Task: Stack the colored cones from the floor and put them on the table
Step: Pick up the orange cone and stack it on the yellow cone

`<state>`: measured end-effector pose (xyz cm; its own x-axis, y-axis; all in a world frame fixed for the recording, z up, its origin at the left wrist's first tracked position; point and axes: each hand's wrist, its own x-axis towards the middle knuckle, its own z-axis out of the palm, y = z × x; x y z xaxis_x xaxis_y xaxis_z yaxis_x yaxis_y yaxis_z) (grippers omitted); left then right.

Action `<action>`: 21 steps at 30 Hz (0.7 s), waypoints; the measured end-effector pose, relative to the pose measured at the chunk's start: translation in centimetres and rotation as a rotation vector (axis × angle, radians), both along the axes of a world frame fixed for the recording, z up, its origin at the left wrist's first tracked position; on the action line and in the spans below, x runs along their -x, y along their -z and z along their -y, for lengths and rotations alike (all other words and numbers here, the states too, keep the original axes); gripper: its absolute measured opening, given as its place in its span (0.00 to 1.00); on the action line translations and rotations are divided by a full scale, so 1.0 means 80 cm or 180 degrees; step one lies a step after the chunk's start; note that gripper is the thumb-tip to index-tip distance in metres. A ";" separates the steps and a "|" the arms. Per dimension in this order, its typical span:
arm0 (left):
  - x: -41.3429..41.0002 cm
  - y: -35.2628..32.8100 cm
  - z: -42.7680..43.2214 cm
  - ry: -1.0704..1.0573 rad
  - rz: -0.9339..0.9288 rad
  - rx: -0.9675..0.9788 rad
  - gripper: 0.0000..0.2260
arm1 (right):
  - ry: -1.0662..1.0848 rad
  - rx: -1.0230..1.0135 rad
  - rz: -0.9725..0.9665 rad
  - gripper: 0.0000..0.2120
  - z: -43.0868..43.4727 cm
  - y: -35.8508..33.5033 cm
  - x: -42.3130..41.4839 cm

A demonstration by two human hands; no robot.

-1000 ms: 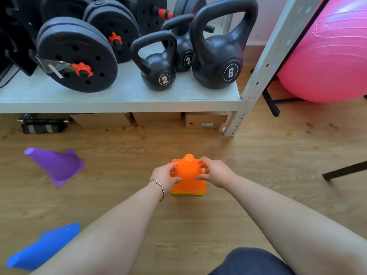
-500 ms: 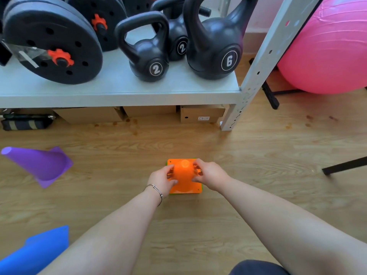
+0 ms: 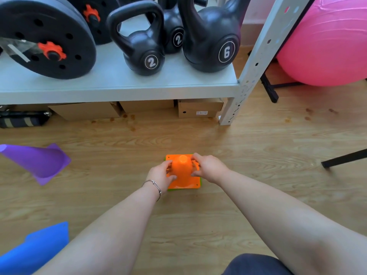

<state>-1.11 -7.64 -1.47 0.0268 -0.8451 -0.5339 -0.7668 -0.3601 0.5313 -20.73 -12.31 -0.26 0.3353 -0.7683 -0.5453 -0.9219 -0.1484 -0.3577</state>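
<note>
Both hands on the orange cone (image 3: pixel 182 171), upright on the wood floor (image 3: pixel 258 147), centre of view. Left hand (image 3: pixel 161 175) wraps the cone's left flank, right hand (image 3: pixel 208 169) the right; fingers curled and pressed against the body from opposite sides. Symmetric grip reads as pushing it straight down so it nests square.

Green edge (image 3: pixel 200 183) peeks out under the orange base on the right and near sides, so there's at least one cone below it. Stack count underneath: can't tell.

Two cones not yet collected, both on their sides at left: purple cone (image 3: pixel 37 161) farther off, tip pointing left; blue cone (image 3: pixel 33 249) near, cut by the frame.

Shelf (image 3: pixel 119 86) beyond holds kettlebells (image 3: pixel 143 50) and weight plates (image 3: pixel 45 36). No table in view.

Judgement: mid-stacking, under half done.
</note>
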 end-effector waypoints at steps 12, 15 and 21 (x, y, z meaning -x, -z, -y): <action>-0.013 -0.081 -0.007 0.0587 0.1586 0.0598 0.26 | -0.0341 0.1644 -0.0346 0.20 0.014 -0.076 -0.013; -0.030 -0.112 0.002 0.0464 0.1946 0.0952 0.28 | -0.0206 0.2093 -0.0265 0.21 0.026 -0.106 -0.024; -0.081 -0.182 0.002 0.0036 0.2578 0.1041 0.30 | -0.0315 0.2585 -0.0197 0.31 0.042 -0.171 -0.081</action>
